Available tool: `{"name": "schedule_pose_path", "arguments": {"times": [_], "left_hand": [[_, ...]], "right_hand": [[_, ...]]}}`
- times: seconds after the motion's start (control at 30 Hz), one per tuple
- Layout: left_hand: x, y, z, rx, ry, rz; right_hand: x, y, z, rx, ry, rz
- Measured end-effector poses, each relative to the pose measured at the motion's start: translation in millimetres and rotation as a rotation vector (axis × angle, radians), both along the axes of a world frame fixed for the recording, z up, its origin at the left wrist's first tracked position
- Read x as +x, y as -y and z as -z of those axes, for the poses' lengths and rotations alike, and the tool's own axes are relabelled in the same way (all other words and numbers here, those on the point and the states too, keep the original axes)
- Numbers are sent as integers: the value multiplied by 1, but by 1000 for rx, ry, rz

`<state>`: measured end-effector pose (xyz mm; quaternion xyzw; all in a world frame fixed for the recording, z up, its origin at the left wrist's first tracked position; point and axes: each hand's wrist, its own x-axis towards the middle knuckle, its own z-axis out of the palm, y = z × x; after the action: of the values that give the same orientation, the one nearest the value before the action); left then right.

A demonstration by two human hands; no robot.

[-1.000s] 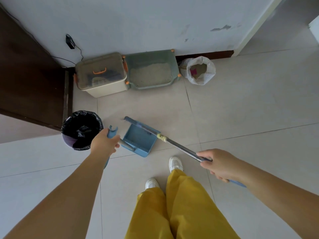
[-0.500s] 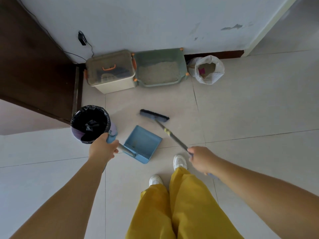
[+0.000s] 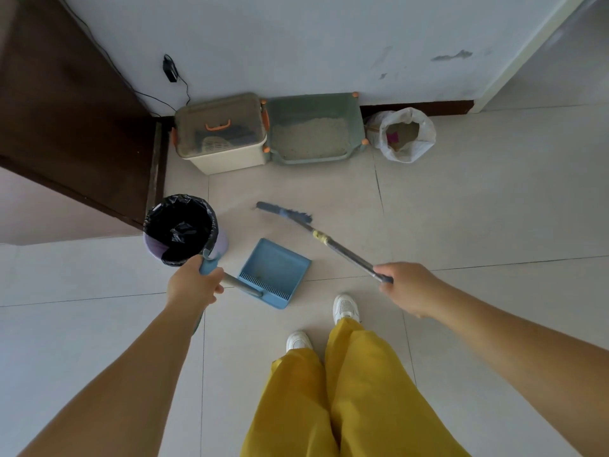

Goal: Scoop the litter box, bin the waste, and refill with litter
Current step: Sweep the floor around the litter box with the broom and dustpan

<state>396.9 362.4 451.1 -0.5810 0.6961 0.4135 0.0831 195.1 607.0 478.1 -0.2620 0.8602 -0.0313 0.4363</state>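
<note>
Litter box green plastic, grainy fill; left hand gripping blue ridged dustpan, right hand gripping metal-handled broom.

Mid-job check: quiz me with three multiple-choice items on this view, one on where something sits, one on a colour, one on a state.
1. The white litter bag stands where?
A. right of the litter box
B. inside the bin
C. on the storage box

2. The dustpan's colour?
A. red
B. blue
C. black

3. The right hand is?
A. flat on the floor
B. idle
C. gripping the broom handle

Answers:
1. A: the white litter bag stands just right of the litter box, by the wall.
2. B: the dustpan is light blue.
3. C: the right hand wraps the broom handle.
</note>
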Motion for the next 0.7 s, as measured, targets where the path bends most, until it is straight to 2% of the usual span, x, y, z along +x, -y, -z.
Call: {"name": "schedule_pose_path", "arguments": {"times": [0.13,0.3,0.43,0.57,0.7], "left_hand": [[9,-1,-1,7,12,-4],[16,-1,7,10,-5,-21],[14,2,12,40,-33,-75],[12,5,10,194,-157,-196],[8,5,-4,439,-265,-271]], "right_hand": [[7,20,27,58,-32,-43],[56,6,26,131,149,-76],[55,-8,-9,73,318,66],[41,-14,-29,23,265,135],[33,-13,-35,-39,255,284]]}}
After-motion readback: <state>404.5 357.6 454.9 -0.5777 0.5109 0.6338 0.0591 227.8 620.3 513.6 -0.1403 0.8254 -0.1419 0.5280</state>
